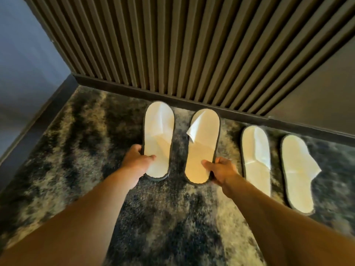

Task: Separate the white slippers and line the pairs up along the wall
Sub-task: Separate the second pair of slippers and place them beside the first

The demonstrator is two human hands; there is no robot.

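Several white slippers with dark edging lie on the carpet, toes toward the slatted wall [172, 45]. My left hand [137, 160] grips the heel side of the leftmost slipper [158, 131], thumb on its insole. My right hand [221, 169] grips the heel of the slipper beside it [203, 143], whose flat upper is folded over to the left. A small gap separates these two. Further right a second pair rests untouched: one slipper [256, 156] and another [297, 173] with its upper sticking out to the right.
A dark skirting board [192, 102] runs along the foot of the slatted wall. A blue-grey wall [23, 64] closes the corner on the left. The mottled dark and cream carpet [86, 141] covers the floor. A plain dark panel [317, 93] stands at right.
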